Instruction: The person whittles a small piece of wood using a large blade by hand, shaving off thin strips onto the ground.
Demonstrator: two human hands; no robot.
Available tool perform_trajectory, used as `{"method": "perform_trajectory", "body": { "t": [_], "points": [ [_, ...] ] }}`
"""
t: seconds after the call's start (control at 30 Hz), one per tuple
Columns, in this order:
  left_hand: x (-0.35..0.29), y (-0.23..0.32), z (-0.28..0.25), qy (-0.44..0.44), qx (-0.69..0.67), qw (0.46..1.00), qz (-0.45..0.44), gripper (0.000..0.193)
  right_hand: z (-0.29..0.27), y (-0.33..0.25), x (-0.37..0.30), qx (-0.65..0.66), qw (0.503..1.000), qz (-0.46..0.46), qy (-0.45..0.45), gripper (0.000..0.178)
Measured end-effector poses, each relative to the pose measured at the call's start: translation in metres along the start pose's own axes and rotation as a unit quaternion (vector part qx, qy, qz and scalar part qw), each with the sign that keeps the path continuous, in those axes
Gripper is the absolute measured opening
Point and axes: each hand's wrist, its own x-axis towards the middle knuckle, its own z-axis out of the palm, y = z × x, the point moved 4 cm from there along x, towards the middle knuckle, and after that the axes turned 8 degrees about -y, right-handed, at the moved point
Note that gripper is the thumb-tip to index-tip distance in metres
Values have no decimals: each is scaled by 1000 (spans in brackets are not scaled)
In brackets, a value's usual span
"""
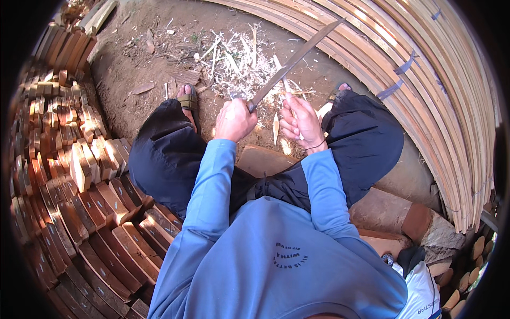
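In my left hand [234,120], closed round its handle, is a machete [297,57] whose long blade slants up and away to the right. My right hand [305,122] grips a thin wooden stick [286,85]; its upper end stands close to the blade, and whether they touch I cannot tell. The handle is mostly hidden by my fingers. Pale wood shavings [234,66] and slivers lie on the ground beyond my hands. A pointed wood sliver [275,129] shows between my two hands, lower down.
Stacked wooden blocks [101,212] fill the left side. Long bundled wood strips [425,90] curve along the right, bound with bluish ties [405,63]. My sandalled feet [188,101] rest on the dirt ground [127,69]. A white bag [422,292] sits at lower right.
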Motion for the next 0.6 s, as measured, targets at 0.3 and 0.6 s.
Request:
{"method": "perform_trajectory", "body": {
  "t": [0.3, 0.6],
  "points": [
    [14, 0, -8, 8, -19, 999, -40, 29, 2, 7, -5, 2, 999, 53, -13, 32],
    [28, -19, -29, 100, -40, 988, -109, 32, 9, 4, -30, 10, 995, 67, -80, 32]
  ]
}}
